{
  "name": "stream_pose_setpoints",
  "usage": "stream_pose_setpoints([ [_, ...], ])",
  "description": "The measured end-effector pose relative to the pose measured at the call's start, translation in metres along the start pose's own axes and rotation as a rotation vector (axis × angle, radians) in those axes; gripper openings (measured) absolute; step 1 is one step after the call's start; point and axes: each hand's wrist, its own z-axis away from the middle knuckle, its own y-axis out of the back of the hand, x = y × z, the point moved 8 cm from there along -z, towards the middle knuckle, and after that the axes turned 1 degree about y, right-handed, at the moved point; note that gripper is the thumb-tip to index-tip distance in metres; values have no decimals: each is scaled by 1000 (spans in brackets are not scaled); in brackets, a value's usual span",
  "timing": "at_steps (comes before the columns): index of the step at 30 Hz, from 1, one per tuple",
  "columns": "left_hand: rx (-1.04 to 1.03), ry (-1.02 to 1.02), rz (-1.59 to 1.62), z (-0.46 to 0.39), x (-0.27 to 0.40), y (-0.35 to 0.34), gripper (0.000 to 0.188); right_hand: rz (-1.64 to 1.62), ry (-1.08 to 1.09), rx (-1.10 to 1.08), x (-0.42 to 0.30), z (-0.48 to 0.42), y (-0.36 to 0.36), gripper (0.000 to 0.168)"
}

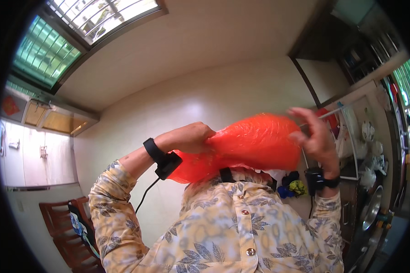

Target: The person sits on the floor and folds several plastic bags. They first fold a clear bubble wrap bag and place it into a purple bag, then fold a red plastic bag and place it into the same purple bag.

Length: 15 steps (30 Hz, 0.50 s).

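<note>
A translucent red plastic bag (256, 143) is held up in front of my patterned shirt. My left hand (194, 136) is closed around its narrow, gathered neck. To the right of that grip the bag bulges out, and on the other side a smaller crumpled part flares under my wrist. What the bag holds, if anything, cannot be seen. My right hand (314, 136) is raised by the bulging end with fingers apart, blurred by motion. Its thumb overlaps the bag's edge, and contact is unclear. Both wrists wear black straps with boxes.
Brown chairs (68, 232) stand at lower left, below a pale door (37, 153). Barred windows (99, 17) are at upper left. Along the right are a dark cabinet (324, 37), a white frame (353, 150), a metal basin (372, 208) and several hanging plastic bags. A cable (147, 194) trails from the left wrist box.
</note>
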Motion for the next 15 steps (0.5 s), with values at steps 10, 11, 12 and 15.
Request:
stream_pose_setpoints([
  [10, 154, -31, -29, 19, -14, 18, 70, 202, 79, -449, 22, -17, -92, 19],
  [11, 262, -21, -16, 24, -24, 17, 74, 174, 85, -451, 24, -17, -95, 18],
  [12, 371, -13, -7, 30, -31, 16, 78, 149, 90, -449, 27, -20, -96, 17],
  [15, 626, -31, -66, 40, -35, 13, 88, 88, -34, -505, 39, -23, -100, 17],
])
